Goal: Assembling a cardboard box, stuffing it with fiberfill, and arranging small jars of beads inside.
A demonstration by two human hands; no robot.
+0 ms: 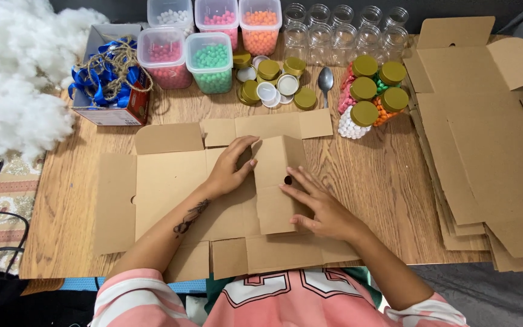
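Observation:
A flat, die-cut cardboard box blank (164,181) lies on the wooden table (382,181) in front of me. My left hand (232,166) curls over the edge of a raised side panel (276,160) near the blank's middle, folding it up. My right hand (319,206) presses flat on the lower part of that same panel, fingers spread, beside a small round hole (287,180).
A stack of unfolded cardboard blanks (485,139) sits at right. Behind are filled jars with gold lids (370,97), loose lids (270,85), a spoon (325,80), empty glass jars (346,30), tubs of coloured beads (211,60), a box of blue ribbon and twine (110,79), and white stuffing (13,79).

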